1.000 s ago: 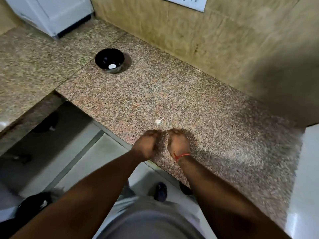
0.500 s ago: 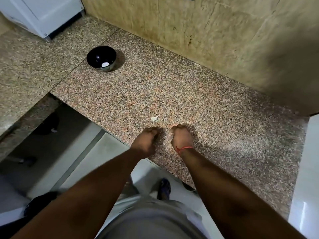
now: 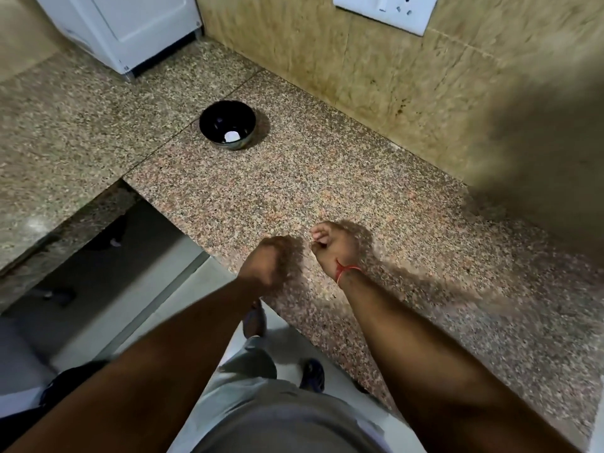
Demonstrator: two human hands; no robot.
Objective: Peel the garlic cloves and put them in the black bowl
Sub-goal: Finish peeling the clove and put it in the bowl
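Garlic clove [image 3: 314, 244] barely visible, only a pale sliver at the fingertips of the right hand [image 3: 333, 246], low over the near edge of the table [image 3: 327, 178]. Right hand curled tight, apparently pinching that sliver; blur prevents certainty. Left hand [image 3: 269, 263] balled just beside it, fingers curled under; contents impossible to tell. Half a second ago both hands lower and closer together, with a white scrap on the table just ahead of them; now lifted and slightly parted, the scrap no longer in sight, perhaps hidden behind the hands. Likely a peeling stroke in progress, skin not yet fully off. Black bowl [image 3: 209, 117] well apart, toward the back wall, one peeled white clove [image 3: 231, 136] already inside. White appliance [image 3: 130, 31] in the far corner, socket plate [image 3: 382, 8] on the wall.
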